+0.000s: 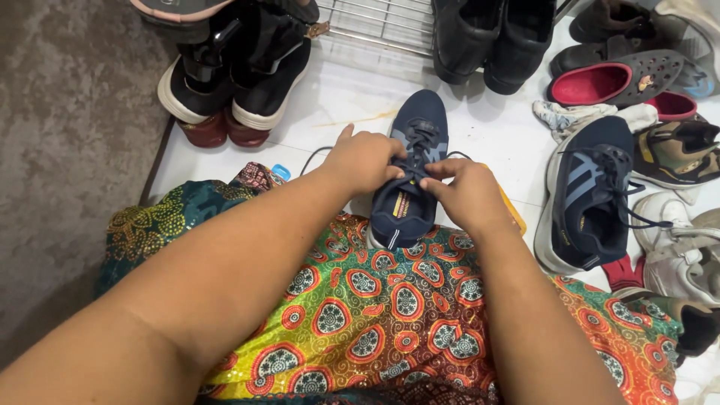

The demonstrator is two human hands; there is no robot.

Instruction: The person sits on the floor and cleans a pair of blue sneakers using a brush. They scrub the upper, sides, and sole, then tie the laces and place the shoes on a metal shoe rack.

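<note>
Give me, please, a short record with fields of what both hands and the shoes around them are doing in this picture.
left hand: grips the laces of the navy sneaker
right hand: pinches the same laces from the other side
navy sneaker: toe pointing away, heel by the patterned cloth
matching sneaker: lies apart, to the right, on the white floor
red-lined clog: farther right, untouched
black boots: beyond, at the wire rack
</note>
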